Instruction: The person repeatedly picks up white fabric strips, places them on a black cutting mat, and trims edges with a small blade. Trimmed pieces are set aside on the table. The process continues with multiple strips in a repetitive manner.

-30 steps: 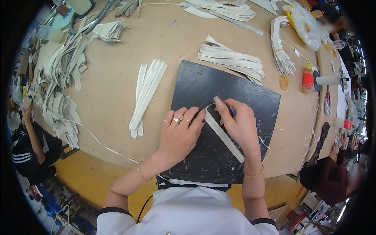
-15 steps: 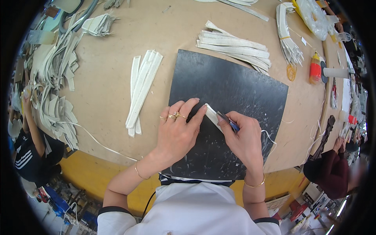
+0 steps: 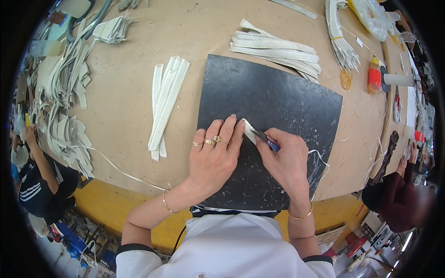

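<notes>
My left hand (image 3: 215,150) lies on the black mat (image 3: 269,88), its fingers holding down the end of a narrow white strip (image 3: 249,129). Gold rings show on several of its fingers. Closed in my right hand (image 3: 287,155) is a small blue-handled cutting tool (image 3: 271,142) with a dark pointed blade. The blade tip rests at the strip, just right of my left fingertips. Whether it is a knife or snips I cannot tell. My right hand covers part of the strip. A thin white cord (image 3: 323,160) emerges beside that hand.
White strips (image 3: 167,106) lie left of the mat, with a larger bundle (image 3: 276,50) beyond it. Scrap strips (image 3: 65,102) heap up at far left. A red-and-yellow bottle (image 3: 374,76) stands right, near a white roll (image 3: 398,80). Other people work at both sides.
My left fingers have drawn closer together at the strip's end. In my right hand, the tool's blade has swung toward the left fingertips and now lies over the strip.
</notes>
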Motion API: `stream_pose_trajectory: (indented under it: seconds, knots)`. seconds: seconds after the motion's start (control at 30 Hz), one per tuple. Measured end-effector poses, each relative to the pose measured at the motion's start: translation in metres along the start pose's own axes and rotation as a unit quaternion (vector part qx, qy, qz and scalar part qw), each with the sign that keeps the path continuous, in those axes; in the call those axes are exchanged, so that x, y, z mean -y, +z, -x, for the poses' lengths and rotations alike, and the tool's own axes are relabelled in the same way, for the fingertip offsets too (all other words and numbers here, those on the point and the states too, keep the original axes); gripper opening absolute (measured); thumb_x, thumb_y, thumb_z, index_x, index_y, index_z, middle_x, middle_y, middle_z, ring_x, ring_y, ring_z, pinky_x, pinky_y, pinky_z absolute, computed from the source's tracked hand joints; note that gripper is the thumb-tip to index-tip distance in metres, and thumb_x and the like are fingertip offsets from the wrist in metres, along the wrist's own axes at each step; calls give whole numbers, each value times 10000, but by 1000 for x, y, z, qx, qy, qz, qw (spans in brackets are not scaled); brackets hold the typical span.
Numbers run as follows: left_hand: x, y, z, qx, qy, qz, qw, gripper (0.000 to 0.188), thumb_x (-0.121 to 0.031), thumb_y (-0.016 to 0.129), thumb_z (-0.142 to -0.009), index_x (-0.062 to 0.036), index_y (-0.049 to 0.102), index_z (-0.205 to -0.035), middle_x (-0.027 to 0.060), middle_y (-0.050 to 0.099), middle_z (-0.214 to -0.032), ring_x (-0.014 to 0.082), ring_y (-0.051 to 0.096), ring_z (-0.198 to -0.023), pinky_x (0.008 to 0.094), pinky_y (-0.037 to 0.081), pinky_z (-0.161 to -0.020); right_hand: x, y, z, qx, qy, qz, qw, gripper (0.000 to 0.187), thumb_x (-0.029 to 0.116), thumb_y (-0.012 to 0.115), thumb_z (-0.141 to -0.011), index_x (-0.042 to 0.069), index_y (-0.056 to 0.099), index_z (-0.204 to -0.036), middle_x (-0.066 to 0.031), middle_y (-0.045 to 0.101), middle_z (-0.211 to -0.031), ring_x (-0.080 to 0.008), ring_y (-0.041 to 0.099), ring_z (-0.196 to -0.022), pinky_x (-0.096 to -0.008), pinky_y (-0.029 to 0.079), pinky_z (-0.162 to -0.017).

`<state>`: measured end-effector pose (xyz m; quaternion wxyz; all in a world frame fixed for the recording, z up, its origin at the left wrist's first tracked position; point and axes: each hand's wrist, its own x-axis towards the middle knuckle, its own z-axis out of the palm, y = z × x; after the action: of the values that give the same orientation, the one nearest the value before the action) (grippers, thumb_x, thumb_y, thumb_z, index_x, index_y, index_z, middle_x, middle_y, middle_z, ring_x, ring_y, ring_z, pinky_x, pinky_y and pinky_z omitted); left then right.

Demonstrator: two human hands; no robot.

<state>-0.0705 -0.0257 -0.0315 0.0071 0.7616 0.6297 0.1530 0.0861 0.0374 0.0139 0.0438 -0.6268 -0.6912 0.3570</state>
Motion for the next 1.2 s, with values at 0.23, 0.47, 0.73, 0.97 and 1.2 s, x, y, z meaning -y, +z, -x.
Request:
stream_pose_trajectory:
  seconds: [0.23, 0.47, 0.73, 0.97, 1.2]
  knots:
    - [-2, 0, 0, -7, 1, -5, 1000, 461, -109, 730, -800, -101, 649, -1253, 58, 561, -1293, 246, 543, -1119, 383, 393, -908, -3, 5, 0, -37, -33, -14, 999, 176, 166, 710, -826, 8, 692, -752, -99, 530, -528, -250, 511, -459, -350, 389, -505]
    - [17, -4, -3, -10, 8, 87, 996, 622, -90, 729, -729, -189, 615, -1333, 73, 524, -1360, 246, 528, -1110, 388, 391, -898, -3, 4, -2, -29, -27, -4, 999, 182, 179, 717, -817, 13, 703, -743, -90, 521, -510, -251, 511, -453, -353, 386, -502]
    - [25, -5, -7, 9, 59, 20, 998, 528, -79, 660, -756, -181, 667, -1274, 82, 522, -1391, 233, 526, -1078, 371, 396, -867, 0, 1, -2, -3, -5, 8, 1000, 148, 175, 699, -798, 31, 724, -774, -115, 597, -559, -323, 626, -540, -384, 473, -541]
    - [22, -4, -4, 18, 52, -2, 999, 494, -119, 650, -777, -174, 668, -1268, 74, 545, -1354, 229, 526, -1075, 363, 399, -863, -2, -7, 10, -10, 17, -143, 989, 232, 173, 703, -893, -8, 695, -747, -16, 455, -494, -83, 402, -468, -284, 316, -477]
    - [20, -4, -8, 12, 40, 18, 999, 506, -106, 697, -750, -184, 667, -1248, 66, 553, -1334, 244, 532, -1096, 376, 389, -873, -20, -15, 37, 12, 75, -97, 992, 195, 180, 703, -836, -5, 704, -775, -92, 537, -539, -218, 487, -451, -332, 376, -496]
